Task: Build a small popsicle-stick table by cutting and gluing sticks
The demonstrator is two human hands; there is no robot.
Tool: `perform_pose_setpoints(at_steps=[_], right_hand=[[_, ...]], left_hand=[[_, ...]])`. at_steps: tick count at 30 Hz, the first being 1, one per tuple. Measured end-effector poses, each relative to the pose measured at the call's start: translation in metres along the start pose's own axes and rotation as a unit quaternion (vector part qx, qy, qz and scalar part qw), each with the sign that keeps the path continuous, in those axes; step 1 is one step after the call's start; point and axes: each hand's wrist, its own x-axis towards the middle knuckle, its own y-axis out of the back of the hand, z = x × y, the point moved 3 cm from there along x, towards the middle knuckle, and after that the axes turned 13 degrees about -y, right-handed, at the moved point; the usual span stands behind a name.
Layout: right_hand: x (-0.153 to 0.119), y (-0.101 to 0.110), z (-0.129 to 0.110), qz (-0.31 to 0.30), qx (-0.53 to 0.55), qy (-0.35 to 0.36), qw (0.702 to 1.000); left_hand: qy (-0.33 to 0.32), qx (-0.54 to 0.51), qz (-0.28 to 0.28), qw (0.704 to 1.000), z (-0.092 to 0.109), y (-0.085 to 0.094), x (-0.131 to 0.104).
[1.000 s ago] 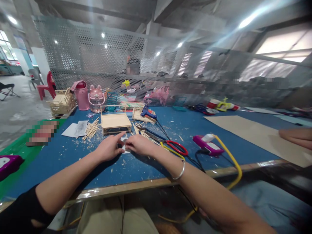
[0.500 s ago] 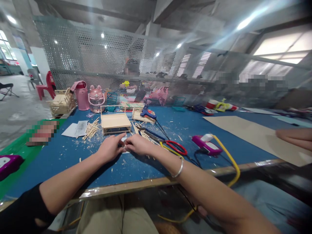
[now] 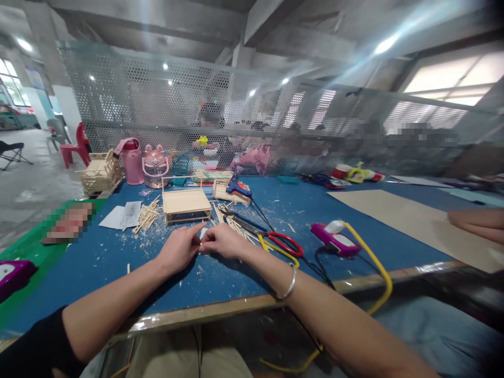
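Note:
My left hand point(image 3: 180, 249) and my right hand point(image 3: 222, 241) meet low over the blue table, fingertips together. Both are closed in a pinch, and whatever is between the fingers is too small to make out. A small white paper point(image 3: 203, 232) shows between and behind them. Just beyond stands a small wooden frame with a flat panel point(image 3: 186, 203). Thin wooden sticks point(image 3: 148, 214) lie in a heap to the left of it. To the right, more sticks lie by pliers and red-handled scissors point(image 3: 286, 244).
A blue glue gun point(image 3: 238, 187) rests behind the sticks. On the right are a purple power strip point(image 3: 335, 240) with a yellow cable and brown cardboard point(image 3: 388, 215) under another person's arm. Pink bottles point(image 3: 132, 161) stand at the back left.
The view has tilted slightly, so the scene sits a little lower. My hands stay together, with the left index finger now stretched further over the white paper.

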Motion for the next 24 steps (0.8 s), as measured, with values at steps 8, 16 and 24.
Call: perform_pose_setpoints(at_steps=[8,16,24], right_hand=[[-0.024,0.014,0.001,0.113,-0.019,-0.038,0.993],[-0.026,0.004,0.0,0.068,-0.083,-0.008,0.994],[-0.012,0.007,0.001,0.08,0.061,0.035,0.994]], left_hand=[[0.046,-0.104,0.015,0.993,-0.002,-0.002,0.0],[0.043,-0.105,0.021,0.993,-0.004,-0.005,0.0],[0.062,-0.117,0.023,0.991,-0.004,-0.003,-0.001]])
